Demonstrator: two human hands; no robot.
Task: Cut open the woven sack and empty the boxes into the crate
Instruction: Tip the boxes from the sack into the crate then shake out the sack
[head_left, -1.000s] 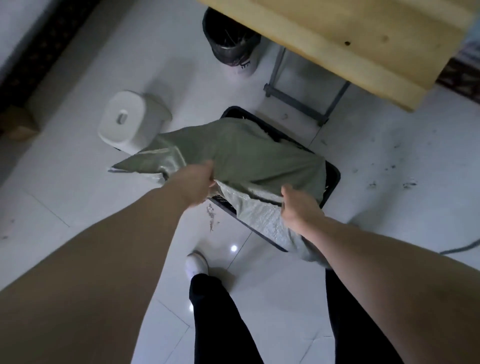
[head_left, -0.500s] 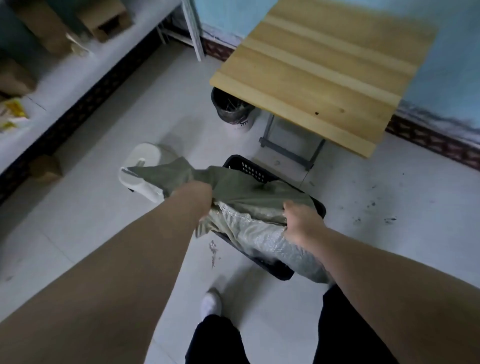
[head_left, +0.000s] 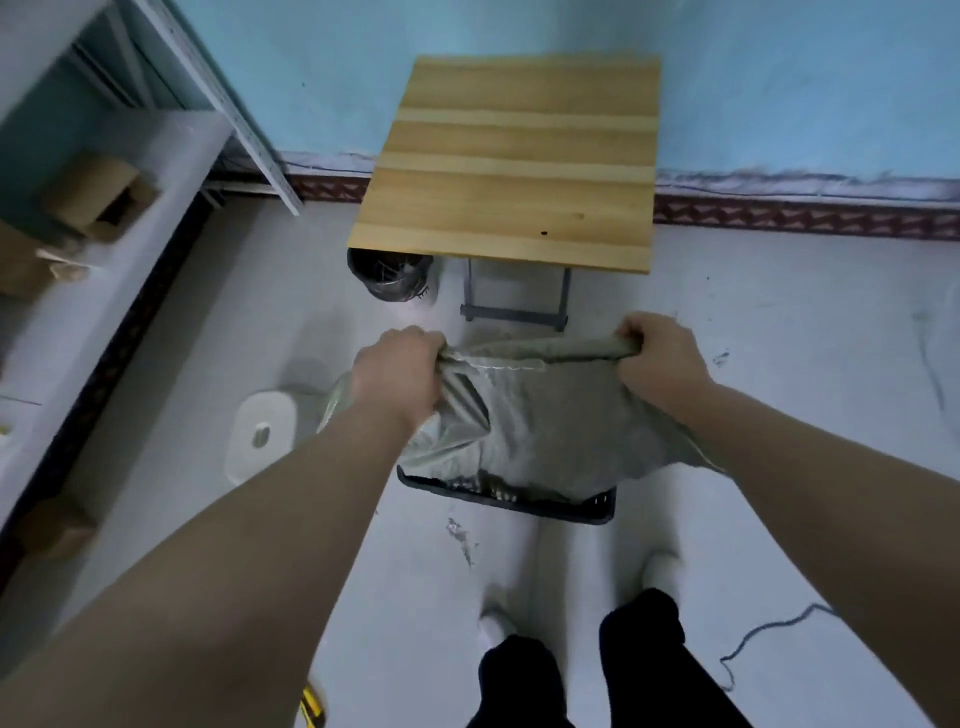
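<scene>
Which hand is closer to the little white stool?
Left. The left hand grips the woven sack just right of the white stool; the right hand grips the sack's far corner.

Sack (head_left: 540, 415) covers crate (head_left: 519, 501) (near rim showing).

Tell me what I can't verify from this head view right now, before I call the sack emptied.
- Crate interior: covered by the woven sack hanging over it; only its near rim shows, so no boxes are visible.
- Sack mouth and the cut: hidden at its lower end.
- Sack corners: bunched inside the left hand and right hand.
- Yellow object: cut off by the bottom edge.
</scene>
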